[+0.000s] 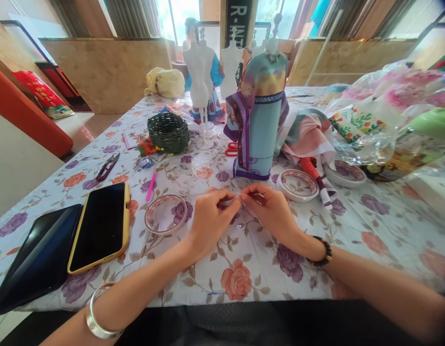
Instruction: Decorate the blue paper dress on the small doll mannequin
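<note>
My left hand (211,218) and my right hand (271,211) meet low over the floral tablecloth (244,269), fingertips almost touching. Together they pinch a small pale object (232,199), too small to make out. A silver bangle is on my left wrist and a dark bead bracelet on my right. Just beyond my hands stands a small mannequin dressed in a blue and purple robe (260,120). A roll of patterned tape (165,215) lies left of my left hand, and another (299,184) lies right of my right hand.
A yellow-cased phone (101,226) leans on a black case (38,257) at the near left. A green woven basket (168,131), bare white mannequins (199,72), red scissors (231,149), thread snips (107,166), a pink pen (151,186) and plastic-wrapped fabrics (384,115) crowd the far side.
</note>
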`<state>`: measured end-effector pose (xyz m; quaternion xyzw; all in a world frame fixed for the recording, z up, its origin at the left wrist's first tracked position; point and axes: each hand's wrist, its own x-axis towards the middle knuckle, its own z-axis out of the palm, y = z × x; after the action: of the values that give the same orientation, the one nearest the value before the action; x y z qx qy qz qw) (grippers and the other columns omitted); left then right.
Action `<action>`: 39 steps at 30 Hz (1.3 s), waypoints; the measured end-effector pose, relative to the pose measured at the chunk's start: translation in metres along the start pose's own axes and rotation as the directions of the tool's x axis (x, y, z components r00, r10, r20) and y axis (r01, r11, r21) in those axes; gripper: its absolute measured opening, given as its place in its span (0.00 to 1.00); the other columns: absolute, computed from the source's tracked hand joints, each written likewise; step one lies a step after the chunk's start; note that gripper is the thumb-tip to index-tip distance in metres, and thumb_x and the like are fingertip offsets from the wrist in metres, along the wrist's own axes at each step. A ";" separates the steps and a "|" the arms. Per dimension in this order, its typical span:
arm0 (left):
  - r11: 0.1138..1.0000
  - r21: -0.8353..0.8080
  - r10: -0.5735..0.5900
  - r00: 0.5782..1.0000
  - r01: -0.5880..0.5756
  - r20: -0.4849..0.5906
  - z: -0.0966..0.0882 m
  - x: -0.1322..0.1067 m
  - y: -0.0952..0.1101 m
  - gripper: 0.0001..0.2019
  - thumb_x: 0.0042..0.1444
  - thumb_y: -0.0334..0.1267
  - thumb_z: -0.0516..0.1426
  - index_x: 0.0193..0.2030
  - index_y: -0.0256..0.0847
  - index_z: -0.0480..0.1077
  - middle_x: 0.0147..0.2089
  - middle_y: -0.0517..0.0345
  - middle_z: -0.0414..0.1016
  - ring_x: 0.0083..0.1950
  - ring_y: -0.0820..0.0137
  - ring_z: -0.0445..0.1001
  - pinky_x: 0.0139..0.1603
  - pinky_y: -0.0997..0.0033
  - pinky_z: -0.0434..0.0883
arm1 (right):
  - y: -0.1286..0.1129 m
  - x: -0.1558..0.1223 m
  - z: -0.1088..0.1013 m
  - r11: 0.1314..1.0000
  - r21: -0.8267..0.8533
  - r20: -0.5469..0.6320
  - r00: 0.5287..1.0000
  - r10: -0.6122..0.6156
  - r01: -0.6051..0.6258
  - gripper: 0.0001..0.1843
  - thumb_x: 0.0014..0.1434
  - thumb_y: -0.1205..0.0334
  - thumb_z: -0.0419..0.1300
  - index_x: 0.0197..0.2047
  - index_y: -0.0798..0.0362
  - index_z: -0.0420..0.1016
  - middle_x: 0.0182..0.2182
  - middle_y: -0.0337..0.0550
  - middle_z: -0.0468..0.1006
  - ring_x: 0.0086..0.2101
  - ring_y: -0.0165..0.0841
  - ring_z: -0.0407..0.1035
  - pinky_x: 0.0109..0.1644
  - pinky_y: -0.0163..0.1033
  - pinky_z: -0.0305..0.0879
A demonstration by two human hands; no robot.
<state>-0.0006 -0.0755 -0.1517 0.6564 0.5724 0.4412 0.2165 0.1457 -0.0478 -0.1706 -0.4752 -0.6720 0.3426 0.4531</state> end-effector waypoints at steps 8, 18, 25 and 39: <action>0.958 -0.229 -0.155 0.983 0.173 0.095 0.004 0.001 -0.003 0.14 0.53 0.37 0.56 0.19 0.40 0.59 0.21 0.65 0.59 0.24 0.76 0.57 0.25 0.73 0.54 | -0.002 0.003 -0.004 0.996 0.084 0.041 0.999 -0.034 0.031 0.07 0.54 0.58 0.62 0.30 0.52 0.75 0.30 0.41 0.78 0.30 0.31 0.72 0.34 0.37 0.69; 0.981 -0.123 -0.139 0.987 0.148 0.077 0.002 0.001 -0.002 0.10 0.51 0.37 0.58 0.21 0.39 0.67 0.22 0.64 0.65 0.24 0.77 0.60 0.25 0.74 0.56 | -0.005 0.001 -0.006 1.000 0.016 0.049 0.999 0.006 -0.007 0.07 0.54 0.58 0.61 0.30 0.53 0.75 0.28 0.42 0.78 0.28 0.32 0.71 0.33 0.38 0.66; 0.993 -0.081 -0.086 0.996 0.087 0.013 0.004 0.000 -0.003 0.07 0.50 0.36 0.58 0.23 0.40 0.72 0.22 0.63 0.70 0.25 0.76 0.63 0.27 0.73 0.61 | -0.001 0.001 -0.005 0.999 -0.043 0.050 0.998 -0.030 0.032 0.08 0.56 0.58 0.59 0.31 0.53 0.74 0.29 0.43 0.78 0.30 0.33 0.71 0.34 0.39 0.68; 0.993 -0.079 -0.086 0.994 0.091 0.066 0.007 0.000 0.000 0.09 0.53 0.34 0.56 0.25 0.41 0.75 0.23 0.63 0.72 0.27 0.73 0.65 0.29 0.71 0.60 | -0.004 0.001 -0.001 0.959 -0.215 0.013 0.982 -0.189 0.187 0.05 0.54 0.69 0.54 0.28 0.53 0.68 0.28 0.40 0.73 0.28 0.30 0.67 0.33 0.36 0.63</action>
<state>0.0049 -0.0740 -0.1551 0.6343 0.5755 0.4335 0.2803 0.1454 -0.0482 -0.1658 -0.4569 -0.7454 0.2214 0.4321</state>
